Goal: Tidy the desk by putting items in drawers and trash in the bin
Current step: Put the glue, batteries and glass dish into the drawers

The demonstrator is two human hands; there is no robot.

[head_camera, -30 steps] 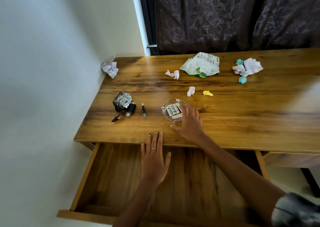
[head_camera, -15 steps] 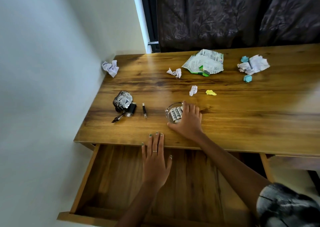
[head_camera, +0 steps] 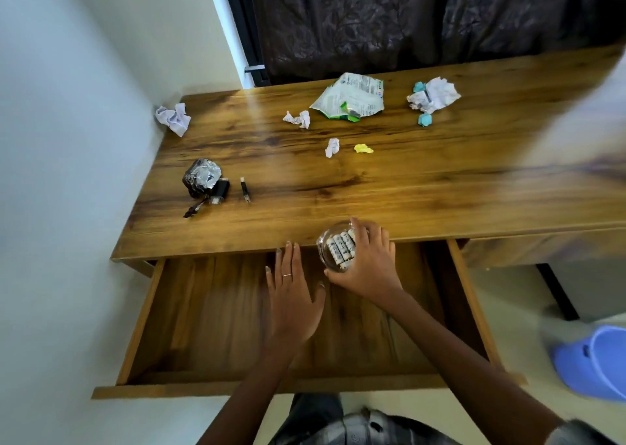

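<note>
The right hand (head_camera: 367, 263) curls round a small clear glass bowl of white batteries (head_camera: 337, 249), holding it over the front edge of the wooden desk (head_camera: 423, 180), above the open wooden drawer (head_camera: 210, 322). The left hand (head_camera: 293, 295), at the bowl's 8 o'clock, lies flat with fingers straight over the drawer, gripping nothing. A crumpled foil ball (head_camera: 200, 177) sits at the bowl's 10 o'clock.

- Home room, bedroom or study corner, where I'm standing.
- Wooden desk (head_camera: 389, 187) pushed into a plain white wall (head_camera: 67, 139) corner, its drawer (head_camera: 210, 322) pulled open.
- Dark leaf-patterned curtain (head_camera: 406, 14) hanging behind the desk.
- Pale tiled floor (head_camera: 518, 295), blue plastic bin (head_camera: 596, 363) at my right.
- Household clutter: crumpled paper (head_camera: 173, 118), snack wrapper (head_camera: 352, 95).
</note>
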